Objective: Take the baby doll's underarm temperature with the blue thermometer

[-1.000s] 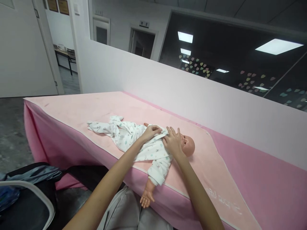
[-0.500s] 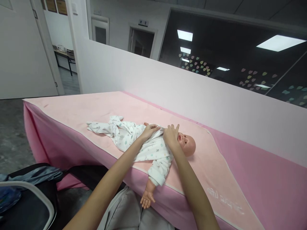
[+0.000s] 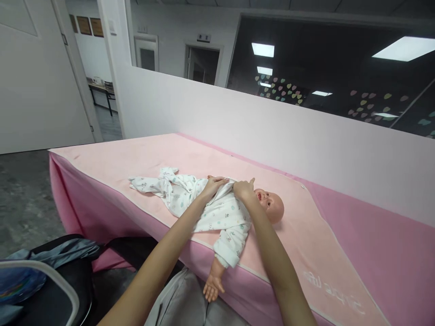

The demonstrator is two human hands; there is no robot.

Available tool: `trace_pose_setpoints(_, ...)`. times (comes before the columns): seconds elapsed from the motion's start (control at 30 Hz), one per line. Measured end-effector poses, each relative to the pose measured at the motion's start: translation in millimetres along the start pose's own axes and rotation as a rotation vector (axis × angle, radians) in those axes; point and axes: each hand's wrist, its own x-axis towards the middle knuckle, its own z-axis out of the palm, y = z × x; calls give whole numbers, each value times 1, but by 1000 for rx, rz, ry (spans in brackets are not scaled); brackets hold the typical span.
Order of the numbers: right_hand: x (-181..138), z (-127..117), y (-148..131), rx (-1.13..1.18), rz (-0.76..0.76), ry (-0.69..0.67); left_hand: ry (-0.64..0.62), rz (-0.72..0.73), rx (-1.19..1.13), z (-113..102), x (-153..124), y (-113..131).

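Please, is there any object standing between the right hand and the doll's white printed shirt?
Nothing visible stands between them: the right hand is against the shirt, its exact grip hidden, near the doll's head.

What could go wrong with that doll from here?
One arm of the doll hangs past the edge of the table, so it might get bumped. The left hand and right hand grip the shirt; a hard tug could shift the doll. The right hand is also close to the face and might brush it.
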Motion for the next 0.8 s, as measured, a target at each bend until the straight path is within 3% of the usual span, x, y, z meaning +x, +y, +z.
trace_pose_setpoints(0.17,-29,-16,26,97,-52,15,-33,-25,-28,3,-3,6)
trace_pose_setpoints(0.23,-49,-27,49,172,-81,119,-144,-13,-7,2,-5,6)
trace_pose_setpoints(0.33,-77,-39,87,367,-75,234,-406,-48,-33,-3,-7,6)
trace_pose_setpoints(0.47,-96,-38,129,748,-179,283,-592,-62,-314,-8,-8,6)
trace_pose_setpoints(0.63,-87,-29,139,1082,-357,329,-404,-207,-445,-4,-8,9)
trace_pose_setpoints(0.8,-73,-29,123,1067,-426,250,-194,-316,-394,-1,-7,8)
